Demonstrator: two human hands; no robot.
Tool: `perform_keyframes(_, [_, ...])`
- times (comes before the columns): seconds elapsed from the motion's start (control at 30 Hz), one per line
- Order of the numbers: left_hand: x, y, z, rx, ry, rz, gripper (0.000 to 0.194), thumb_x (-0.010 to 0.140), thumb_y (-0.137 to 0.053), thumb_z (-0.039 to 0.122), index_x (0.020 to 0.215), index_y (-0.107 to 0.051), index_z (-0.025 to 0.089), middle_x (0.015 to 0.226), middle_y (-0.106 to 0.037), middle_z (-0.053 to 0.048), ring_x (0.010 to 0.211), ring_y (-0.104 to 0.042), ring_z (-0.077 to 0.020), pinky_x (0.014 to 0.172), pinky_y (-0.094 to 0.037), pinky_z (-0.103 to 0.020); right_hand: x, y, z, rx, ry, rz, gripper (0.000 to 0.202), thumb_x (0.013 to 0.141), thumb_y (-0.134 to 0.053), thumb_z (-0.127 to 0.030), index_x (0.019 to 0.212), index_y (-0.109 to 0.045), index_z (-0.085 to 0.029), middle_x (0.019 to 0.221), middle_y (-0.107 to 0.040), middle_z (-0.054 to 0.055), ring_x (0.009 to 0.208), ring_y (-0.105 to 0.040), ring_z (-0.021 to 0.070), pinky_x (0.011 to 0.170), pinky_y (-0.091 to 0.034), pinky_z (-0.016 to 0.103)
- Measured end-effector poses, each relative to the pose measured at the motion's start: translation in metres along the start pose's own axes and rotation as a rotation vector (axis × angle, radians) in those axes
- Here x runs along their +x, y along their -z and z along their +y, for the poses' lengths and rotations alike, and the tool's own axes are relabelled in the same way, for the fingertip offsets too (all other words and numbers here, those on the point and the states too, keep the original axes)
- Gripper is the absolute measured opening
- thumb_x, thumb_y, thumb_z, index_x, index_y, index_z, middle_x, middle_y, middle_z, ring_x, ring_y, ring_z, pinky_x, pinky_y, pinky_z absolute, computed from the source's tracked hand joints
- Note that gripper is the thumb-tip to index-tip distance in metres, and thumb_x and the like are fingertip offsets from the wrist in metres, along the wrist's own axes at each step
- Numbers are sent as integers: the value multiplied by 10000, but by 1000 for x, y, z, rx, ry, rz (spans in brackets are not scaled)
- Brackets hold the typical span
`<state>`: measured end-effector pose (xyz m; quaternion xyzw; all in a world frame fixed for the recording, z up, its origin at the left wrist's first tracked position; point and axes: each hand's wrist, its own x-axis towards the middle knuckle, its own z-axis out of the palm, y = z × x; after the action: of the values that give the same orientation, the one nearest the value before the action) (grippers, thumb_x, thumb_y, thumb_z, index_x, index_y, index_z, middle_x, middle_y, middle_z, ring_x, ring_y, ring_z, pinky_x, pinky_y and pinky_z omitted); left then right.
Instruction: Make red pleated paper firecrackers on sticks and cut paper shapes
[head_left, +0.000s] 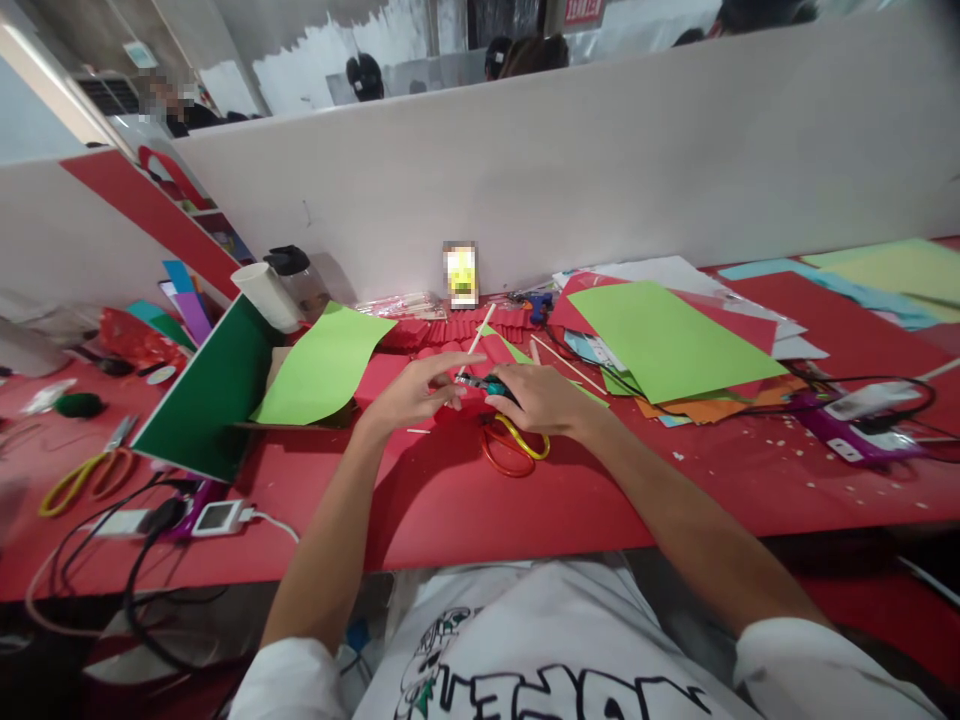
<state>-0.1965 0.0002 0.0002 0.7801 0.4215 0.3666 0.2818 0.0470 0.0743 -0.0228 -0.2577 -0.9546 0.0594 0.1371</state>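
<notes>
My right hand is closed around a pair of pliers with dark teal handles, the metal jaws pointing left. My left hand is closed on a thin pale wooden stick, which tilts up and to the right. The jaws meet the stick's lower part near my left fingertips; whether they grip it I cannot tell. Scissors with yellow and orange handles lie just below my right hand, their blades hidden. Red crinkled paper is spread behind both hands. Another pale stick lies to the right.
Green paper sheets lie on the left over a box, with a stack on the right. A green board and another pair of scissors are at far left. Purple power strips with cables flank the work area. A lit phone stands against the partition.
</notes>
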Motion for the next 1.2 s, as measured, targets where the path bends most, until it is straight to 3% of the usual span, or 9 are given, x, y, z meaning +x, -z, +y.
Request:
perform_keyframes(0.17, [2, -1, -2, 23, -19, -22, 574, 912, -563, 109, 1465, -654, 231, 940, -788, -34, 690, -760, -120, 694, -610, -233, 0, -3, 1, -25, -26, -28, 350, 1101, -470, -443, 1225, -613, -149, 1131, -749, 168, 970, -716, 322, 792, -481, 388])
perform_keyframes(0.47, [2, -4, -5, 52, -31, 7, 584, 922, -560, 123, 1492, -639, 222, 785, -740, 4, 687, -758, -128, 692, -597, -228, 2, -7, 0, -67, -45, -44, 359, 1107, -454, -431, 1226, -603, -127, 1120, -744, 182, 991, -716, 338, 793, -495, 405])
perform_keyframes(0.73, [2, -7, -4, 104, 18, 15, 584, 958, -566, 193, 1536, -606, 267, 1144, -809, -63, 714, -748, -118, 726, -597, -236, 2, -12, 4, -96, -49, -28, 397, 1111, -411, -467, 1225, -598, -135, 1140, -742, 189, 1005, -714, 344, 792, -505, 411])
perform_keyframes(1.07, [2, -7, 1, 166, -24, 8, 610, 944, -534, 160, 1543, -601, 250, 1158, -813, -77, 704, -741, -117, 792, -601, -259, 3, -14, 4, -137, -49, -9, 428, 1108, -431, -469, 1262, -604, -109, 1164, -754, 205, 1013, -736, 346, 811, -526, 406])
perform_keyframes(1.2, [3, -7, -2, 193, -43, 31, 596, 946, -544, 160, 1520, -623, 298, 1423, -726, -105, 685, -713, -100, 779, -612, -263, 4, -13, 4, -98, -54, -2, 442, 1100, -458, -473, 1262, -618, -93, 1139, -752, 215, 1035, -728, 350, 850, -520, 416])
